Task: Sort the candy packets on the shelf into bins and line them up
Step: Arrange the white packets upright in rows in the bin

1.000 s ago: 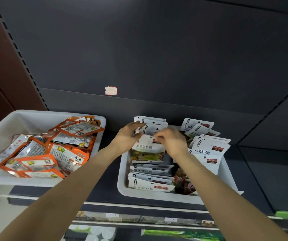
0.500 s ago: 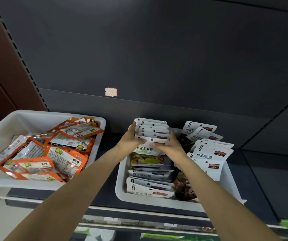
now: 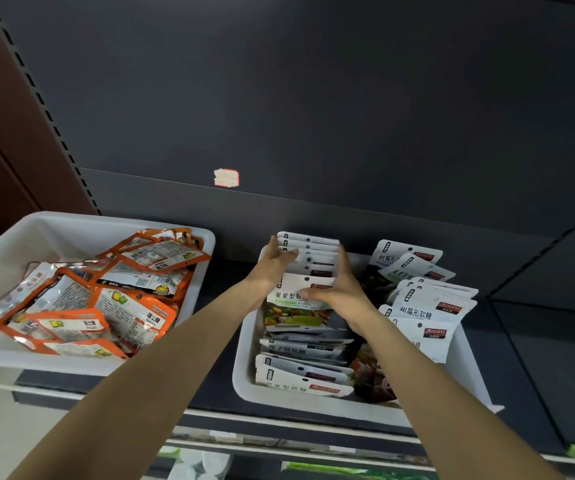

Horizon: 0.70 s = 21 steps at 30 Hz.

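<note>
Head view, white packets: flat glossy pouches [image 3: 308,259] with white tops, a punched hang hole and a small red logo, standing upright in a row at the back left of the right-hand bin, squeezed between two hands.
Front packet: white top with dark Chinese lettering over a printed band of green and orange sweets [image 3: 296,311], leaning against the row.
Left hand [image 3: 272,268]: fingers straight, flat against the left edge of the row.
Right hand [image 3: 339,289]: fingers straight along the right edge, thumb lying across the front packet.
Right bin [image 3: 244,386]: smooth white plastic, rounded corners, on a dark shelf [image 3: 539,375].
Other white packets: a second loose row [image 3: 424,306] at the right side, more lying flat and overlapped at the front [image 3: 301,375].
Left bin [image 3: 54,230]: same white plastic, just beside the first.
Orange packets [image 3: 106,299]: crinkled foil pouches, orange borders, pale labels, heaped untidily.
Back panel: matt dark grey, small torn red-edged sticker [image 3: 226,177].
</note>
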Each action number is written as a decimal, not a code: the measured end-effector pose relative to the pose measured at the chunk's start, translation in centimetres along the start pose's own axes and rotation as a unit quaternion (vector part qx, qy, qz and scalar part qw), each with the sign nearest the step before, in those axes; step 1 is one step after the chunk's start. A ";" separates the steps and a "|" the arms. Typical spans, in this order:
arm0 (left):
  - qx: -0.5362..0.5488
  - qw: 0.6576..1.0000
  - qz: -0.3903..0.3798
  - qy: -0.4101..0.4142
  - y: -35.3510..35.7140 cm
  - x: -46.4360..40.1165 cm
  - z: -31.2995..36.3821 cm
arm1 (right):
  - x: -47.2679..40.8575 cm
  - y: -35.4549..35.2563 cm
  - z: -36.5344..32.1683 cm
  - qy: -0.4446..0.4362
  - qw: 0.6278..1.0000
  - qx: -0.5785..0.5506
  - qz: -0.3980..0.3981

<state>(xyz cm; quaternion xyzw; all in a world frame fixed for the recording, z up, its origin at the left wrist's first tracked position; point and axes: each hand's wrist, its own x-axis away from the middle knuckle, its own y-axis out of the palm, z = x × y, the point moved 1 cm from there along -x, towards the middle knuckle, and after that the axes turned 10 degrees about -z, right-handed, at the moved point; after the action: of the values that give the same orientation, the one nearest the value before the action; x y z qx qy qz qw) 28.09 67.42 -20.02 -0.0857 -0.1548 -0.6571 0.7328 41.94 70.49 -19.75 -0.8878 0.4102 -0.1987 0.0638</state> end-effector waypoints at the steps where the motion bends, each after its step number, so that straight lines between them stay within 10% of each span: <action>1: -0.013 1.000 0.009 0.010 -0.3 0.0 -0.1 | 0.1 0.1 0.0 -0.005 1.000 0.005 -0.002; 21: -0.034 0.994 -0.083 0.065 0.0 10.6 -4.5 | 9.0 3.7 2.0 0.086 0.981 -0.102 0.139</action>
<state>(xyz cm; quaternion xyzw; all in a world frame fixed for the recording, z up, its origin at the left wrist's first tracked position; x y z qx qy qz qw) 29.54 56.05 -20.68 -0.0541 -0.0909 -0.7244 0.6812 45.43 61.22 -19.87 -0.8038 0.5514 -0.2203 -0.0359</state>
